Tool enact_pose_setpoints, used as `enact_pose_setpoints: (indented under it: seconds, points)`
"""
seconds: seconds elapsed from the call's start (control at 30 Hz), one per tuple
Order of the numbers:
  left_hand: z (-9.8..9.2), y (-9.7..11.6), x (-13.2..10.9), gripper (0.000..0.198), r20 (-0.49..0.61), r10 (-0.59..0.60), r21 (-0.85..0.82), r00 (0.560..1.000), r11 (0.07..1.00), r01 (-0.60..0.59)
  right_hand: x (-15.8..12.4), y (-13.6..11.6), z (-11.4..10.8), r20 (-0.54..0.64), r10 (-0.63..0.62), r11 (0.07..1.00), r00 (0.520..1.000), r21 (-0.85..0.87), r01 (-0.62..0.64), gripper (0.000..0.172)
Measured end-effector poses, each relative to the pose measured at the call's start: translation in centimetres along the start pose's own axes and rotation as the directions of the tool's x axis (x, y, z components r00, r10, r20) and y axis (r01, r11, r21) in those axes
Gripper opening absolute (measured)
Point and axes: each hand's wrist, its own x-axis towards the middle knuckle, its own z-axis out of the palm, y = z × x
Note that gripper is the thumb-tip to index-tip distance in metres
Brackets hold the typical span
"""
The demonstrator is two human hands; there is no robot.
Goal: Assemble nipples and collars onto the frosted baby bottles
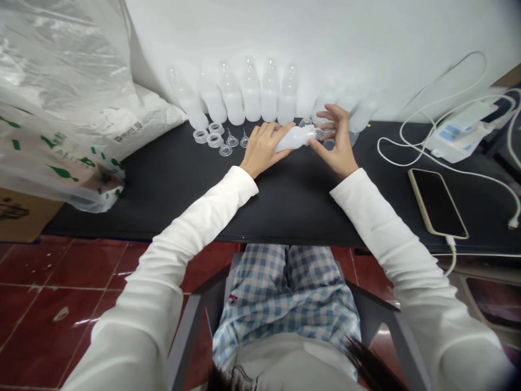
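My left hand [266, 144] is wrapped round the white body of a baby bottle [290, 138], which lies on its side above the table with its top pointing right. At that end my right hand [337, 138] has its thumb and fingers about a clear, dome-shaped cap [321, 134]; its fingertips partly cover the cap. Left of my left hand lie several clear teats [226, 150] and white collar rings [214, 140]. Behind the hands a row of baby bottles [251, 92] with clear domed tops stands against the wall. More bottles [364, 111] at the right are partly hidden by my right hand.
A phone [438, 203] on a charging cable rests on the black table [285, 209] at the right. Beyond it are a white power strip [456, 136] and looped white cables [401, 162]. Plastic bags [61, 157] fill the left side, with a cardboard box [26, 214] below.
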Motion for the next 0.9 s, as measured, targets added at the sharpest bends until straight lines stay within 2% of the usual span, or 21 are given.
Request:
enact_pose_setpoints:
  seconds: [0.1, 0.17, 0.27, 0.4, 0.57, 0.63, 0.73, 0.83, 0.9]
  points:
    - [0.0, -0.2, 0.0, 0.059, 0.000, 0.003, 0.007, 1.000, 1.000, -0.003, 0.0, -0.8, 0.0, 0.038, -0.013, 0.999, 0.999, 0.032, 0.012, 0.062]
    - [0.0, -0.2, 0.0, 0.059, -0.001, 0.009, 0.013, 1.000, 1.000, -0.009, 0.0, -0.9, 0.2, 0.027, 0.045, 0.998, 0.999, 0.031, -0.046, 0.053]
    - [0.0, 0.0, -0.1, 0.057, 0.013, 0.033, 0.048, 0.999, 0.998, -0.033, -0.2, -0.4, 0.6, -0.011, 0.123, 0.992, 0.992, 0.019, -0.122, 0.050]
    - [0.0, 0.7, -0.2, 0.052, 0.080, 0.093, 0.158, 0.992, 0.982, -0.105, -0.4, -0.2, 0.7, -0.024, 0.211, 0.977, 0.977, -0.036, -0.212, 0.062]
    - [-0.2, 1.4, -0.4, 0.052, 0.125, 0.113, 0.330, 0.986, 0.932, -0.149, -0.5, -1.5, -0.1, 0.002, 0.345, 0.910, 0.939, -0.244, -0.334, 0.090]
    - [-0.2, 1.3, -0.4, 0.052, 0.117, 0.096, 0.373, 0.988, 0.918, -0.133, -0.4, -1.6, -0.3, 0.014, 0.291, 0.907, 0.957, -0.323, -0.271, 0.090]
    - [-0.3, 0.9, -0.3, 0.053, 0.087, 0.073, 0.393, 0.994, 0.914, -0.101, -0.3, -1.1, -0.5, 0.065, 0.110, 0.933, 0.992, -0.351, -0.081, 0.076]
    - [-0.3, 0.5, -0.2, 0.054, 0.072, 0.061, 0.387, 0.996, 0.918, -0.084, -0.2, -0.7, -0.6, 0.169, -0.007, 0.955, 0.986, -0.291, 0.056, 0.082]
    - [-0.3, 0.4, -0.2, 0.055, 0.079, 0.056, 0.383, 0.995, 0.920, -0.083, -0.2, -0.5, -0.7, 0.197, -0.036, 0.956, 0.980, -0.278, 0.091, 0.072]
